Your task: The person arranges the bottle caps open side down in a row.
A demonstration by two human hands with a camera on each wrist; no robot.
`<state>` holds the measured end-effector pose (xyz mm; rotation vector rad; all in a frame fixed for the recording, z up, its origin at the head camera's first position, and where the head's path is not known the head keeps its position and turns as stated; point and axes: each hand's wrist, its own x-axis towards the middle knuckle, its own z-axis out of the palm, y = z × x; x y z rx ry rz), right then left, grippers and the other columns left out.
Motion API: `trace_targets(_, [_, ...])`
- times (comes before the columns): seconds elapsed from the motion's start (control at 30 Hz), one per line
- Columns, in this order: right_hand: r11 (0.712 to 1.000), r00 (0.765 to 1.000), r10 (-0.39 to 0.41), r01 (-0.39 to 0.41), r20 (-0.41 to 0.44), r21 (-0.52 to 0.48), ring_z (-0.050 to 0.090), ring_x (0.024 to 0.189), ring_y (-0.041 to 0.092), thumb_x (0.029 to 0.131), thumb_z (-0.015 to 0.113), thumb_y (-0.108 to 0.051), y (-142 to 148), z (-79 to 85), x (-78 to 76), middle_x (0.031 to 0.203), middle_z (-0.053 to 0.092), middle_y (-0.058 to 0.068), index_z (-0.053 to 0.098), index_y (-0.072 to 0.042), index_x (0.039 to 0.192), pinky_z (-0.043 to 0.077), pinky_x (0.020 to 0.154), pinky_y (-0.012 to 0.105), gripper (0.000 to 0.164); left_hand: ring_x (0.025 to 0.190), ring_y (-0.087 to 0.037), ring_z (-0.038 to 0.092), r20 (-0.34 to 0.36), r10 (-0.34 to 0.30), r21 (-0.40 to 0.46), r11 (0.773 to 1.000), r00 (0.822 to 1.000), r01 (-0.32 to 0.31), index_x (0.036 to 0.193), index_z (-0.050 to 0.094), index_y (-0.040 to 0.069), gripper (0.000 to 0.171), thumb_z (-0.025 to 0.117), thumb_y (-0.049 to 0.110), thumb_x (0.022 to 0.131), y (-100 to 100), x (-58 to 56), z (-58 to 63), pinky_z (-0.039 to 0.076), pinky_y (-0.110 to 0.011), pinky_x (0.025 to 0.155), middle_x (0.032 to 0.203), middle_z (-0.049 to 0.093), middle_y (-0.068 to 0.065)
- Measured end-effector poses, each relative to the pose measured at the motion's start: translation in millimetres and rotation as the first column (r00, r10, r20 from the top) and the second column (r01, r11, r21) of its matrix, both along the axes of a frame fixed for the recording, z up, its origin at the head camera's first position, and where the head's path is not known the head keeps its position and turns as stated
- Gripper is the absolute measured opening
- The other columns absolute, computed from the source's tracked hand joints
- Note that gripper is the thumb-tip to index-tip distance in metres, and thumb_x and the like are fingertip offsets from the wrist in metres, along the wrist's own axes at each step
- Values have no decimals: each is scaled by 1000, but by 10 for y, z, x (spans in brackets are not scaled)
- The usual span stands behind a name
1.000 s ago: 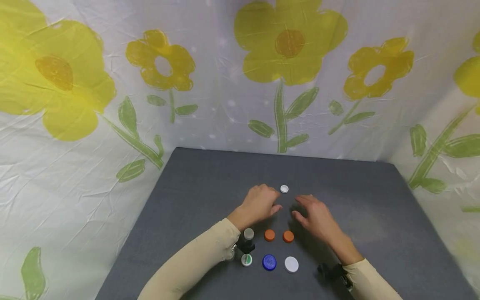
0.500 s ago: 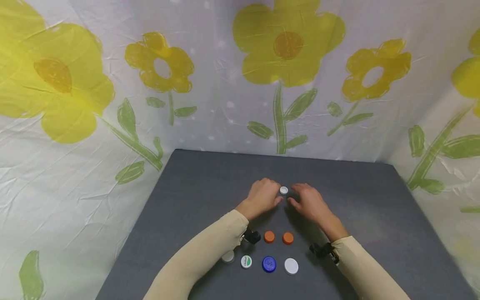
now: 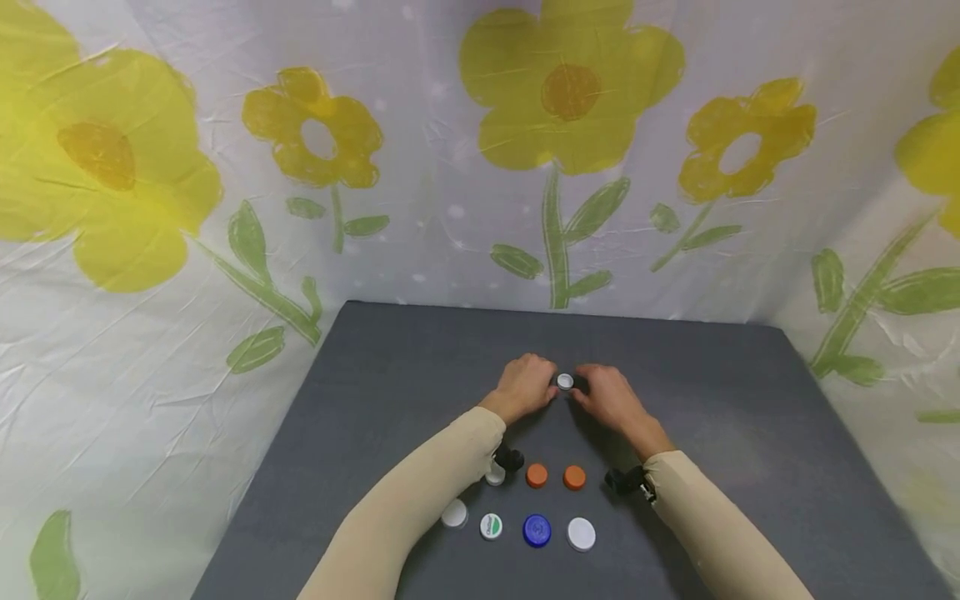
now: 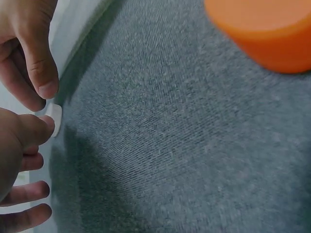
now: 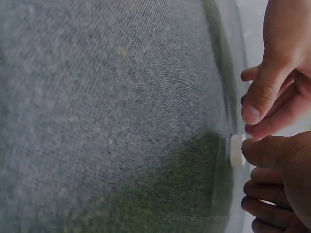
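Note:
A small white bottle cap lies hollow side up toward the far part of the dark cloth-covered table. My left hand is just left of it, thumb and index finger close to its rim. On the other side my right hand has its fingertips right at the cap's edge. In the left wrist view, the left thumb overlaps the white cap, with the right hand above. The right wrist view shows the right thumb over the cap. Both hands' fingers are loosely bent and separated.
Nearer me lie two orange caps, a blue cap, a white cap with a green mark and a larger white cap. My left sleeve partly covers two pale caps. A flower-printed curtain surrounds the table.
Both hands have moved forward and closed in on the small white cap, the right one also shifting left. The cap stays at about the same spot. The left sleeve covers different pale caps.

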<state>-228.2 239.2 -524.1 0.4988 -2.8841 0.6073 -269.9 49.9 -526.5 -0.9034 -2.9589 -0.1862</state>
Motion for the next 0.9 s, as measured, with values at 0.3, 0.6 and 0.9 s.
trace_targets(0.3, [1000,1000,-2,1,5,17,77,93,39,93,85,-12,-41,-95,-82,99,80,16,78,-1,103,60,82,58,16,105,-27,74,43,27,-20,999,999,-26,106,81,15,20,77,35,104,61,-75,-71,64,-48,84,108,80,-6])
trace_targets(0.6, [999,999,11,-9,-42,50,75,85,37,92,84,-7,-80,-151,-87,91,77,14,76,-2,90,59,76,55,10,98,-24,75,0,4,12,1000,1000,-4,95,81,17,15,79,30,102,92,-94,-124,63,-46,82,99,80,-3])
trace_targets(0.9, [1000,998,11,-9,-66,21,77,99,41,90,82,-3,-38,-138,-43,111,81,17,81,1,102,62,86,57,12,90,-20,76,-53,-22,24,999,998,23,91,82,19,16,80,32,101,87,-55,-102,63,-41,76,91,80,0])
